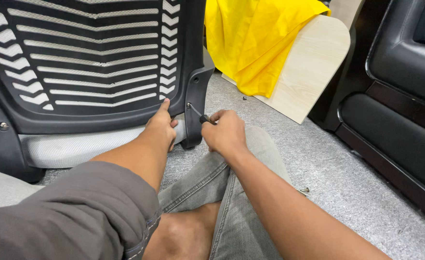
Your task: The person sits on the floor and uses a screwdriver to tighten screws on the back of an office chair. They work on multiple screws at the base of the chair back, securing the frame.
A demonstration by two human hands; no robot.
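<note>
So the left hand [160,126] has its grip pressed on the black chair back [92,62] to steady it, while the right hand [227,132] is clenched around a screwdriver [200,115] whose tip sits in the bolt [189,105] on the side bracket [195,108].

Open grey carpet [347,178] is left to the right of the knees, broken only by a loose screw [304,191]. That strip is bounded on the right by a black sofa [405,96]. Ahead, passage is blocked by the office chair backrest [92,62] and its black bracket [195,106]. Behind these, the floor is taken by a leaning wooden panel [309,67] draped with yellow cloth [251,38].
</note>
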